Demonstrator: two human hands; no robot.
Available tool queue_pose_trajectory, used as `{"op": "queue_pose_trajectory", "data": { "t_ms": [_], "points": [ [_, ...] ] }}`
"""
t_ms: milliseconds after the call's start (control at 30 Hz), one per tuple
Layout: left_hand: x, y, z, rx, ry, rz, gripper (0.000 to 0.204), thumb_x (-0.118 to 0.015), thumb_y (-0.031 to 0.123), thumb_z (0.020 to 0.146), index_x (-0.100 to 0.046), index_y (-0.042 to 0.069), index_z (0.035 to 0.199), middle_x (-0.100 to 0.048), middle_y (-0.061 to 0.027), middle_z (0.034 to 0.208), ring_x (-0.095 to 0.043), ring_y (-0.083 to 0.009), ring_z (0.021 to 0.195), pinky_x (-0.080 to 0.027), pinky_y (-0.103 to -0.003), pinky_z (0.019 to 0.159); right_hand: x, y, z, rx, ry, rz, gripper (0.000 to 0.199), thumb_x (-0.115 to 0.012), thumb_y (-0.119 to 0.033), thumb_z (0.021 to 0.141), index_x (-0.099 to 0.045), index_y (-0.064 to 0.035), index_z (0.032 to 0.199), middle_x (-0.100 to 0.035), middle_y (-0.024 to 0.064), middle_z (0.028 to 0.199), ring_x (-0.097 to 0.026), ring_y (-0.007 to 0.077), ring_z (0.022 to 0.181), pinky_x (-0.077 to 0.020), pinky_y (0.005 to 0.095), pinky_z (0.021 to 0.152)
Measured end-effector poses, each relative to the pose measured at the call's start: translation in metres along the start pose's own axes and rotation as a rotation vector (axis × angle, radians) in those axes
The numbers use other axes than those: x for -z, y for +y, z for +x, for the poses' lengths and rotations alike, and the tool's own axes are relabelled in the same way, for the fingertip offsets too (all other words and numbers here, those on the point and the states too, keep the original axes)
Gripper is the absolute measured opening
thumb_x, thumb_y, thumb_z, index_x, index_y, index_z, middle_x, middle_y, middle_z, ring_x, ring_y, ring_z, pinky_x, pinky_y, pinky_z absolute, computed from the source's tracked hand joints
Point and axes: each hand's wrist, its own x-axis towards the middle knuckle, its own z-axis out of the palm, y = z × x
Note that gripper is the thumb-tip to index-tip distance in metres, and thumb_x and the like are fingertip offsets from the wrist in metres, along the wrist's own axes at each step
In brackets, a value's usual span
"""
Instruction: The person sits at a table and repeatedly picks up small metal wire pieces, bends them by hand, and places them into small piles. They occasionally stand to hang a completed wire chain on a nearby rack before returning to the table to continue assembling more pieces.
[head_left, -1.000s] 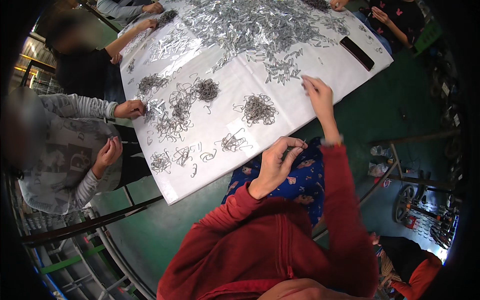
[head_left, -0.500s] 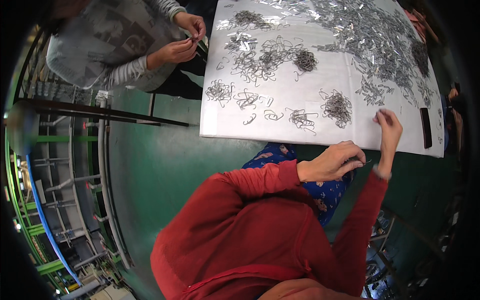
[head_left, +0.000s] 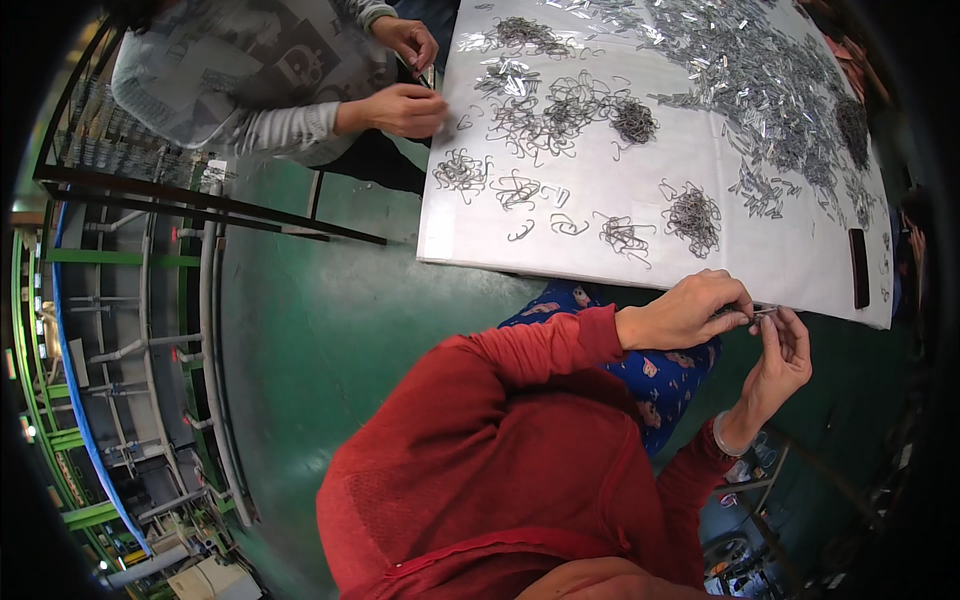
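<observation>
Just off the table's front edge, both my hands meet at the fingertips around small metal parts. My left hand is closed in a pinch on a thin wire hook, mostly hidden by the fingers. Thumb and fingers of my right hand pinch a small shiny metal strip against the hook; whether the two are joined is too small to tell. Beyond my left hand lie a dense heap of bent wire hooks and a looser heap of hooks. Small flat metal strips lie scattered farther back.
The white-covered table carries several more hook piles and a wide spread of strips. A dark bar lies at its right. Across the left corner, a co-worker's hands handle a small part. A metal frame stands left.
My right hand has come back from the strips on the table to my left fingertips, bringing a small strip. The view has shifted slightly. The co-worker's nearer hand has moved toward the table.
</observation>
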Motion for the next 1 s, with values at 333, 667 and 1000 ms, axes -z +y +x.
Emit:
{"op": "queue_pose_trajectory", "data": {
  "t_ms": [333, 667, 1000],
  "points": [
    [0.048, -0.018, -0.027, 0.002, 0.120, 0.224, 0.054, -0.078, 0.015, 0.072, -0.052, 0.004, 0.119, -0.058, -0.0142, 0.114, -0.055, -0.0320, 0.107, -0.045, -0.039, 0.091, -0.016, 0.009, -0.020, -0.063, 0.133, 0.194, 0.020, -0.058, 0.015, 0.081, -0.061, 0.0065, 0.099, -0.067, 0.0182, 0.088, -0.062, 0.0169, 0.070, -0.0518, 0.0262, 0.062],
    [0.234, -0.094, -0.043, 0.513, 0.206, 1.274, 0.024, -0.068, 0.022, 0.080, -0.066, -0.002, 0.074, -0.063, -0.0238, 0.072, -0.063, -0.0402, 0.069, -0.049, -0.047, 0.062, -0.010, 0.002, -0.021, -0.071, 0.128, 0.120, 0.018, -0.058, 0.017, 0.080, -0.061, 0.0077, 0.096, -0.064, 0.0170, 0.087, -0.061, 0.0178, 0.071, -0.0508, 0.0268, 0.062],
    [0.232, -0.089, -0.026, 0.327, 0.196, 1.234, 0.010, -0.056, 0.009, 0.086, -0.052, 0.000, 0.086, -0.063, -0.0197, 0.080, -0.061, -0.0387, 0.075, -0.046, -0.047, 0.066, 0.009, 0.004, -0.024, 0.006, 0.162, 0.055, 0.019, -0.058, 0.016, 0.080, -0.062, 0.0086, 0.097, -0.065, 0.0170, 0.089, -0.062, 0.0185, 0.072, -0.0508, 0.0281, 0.063]
  ]
}}
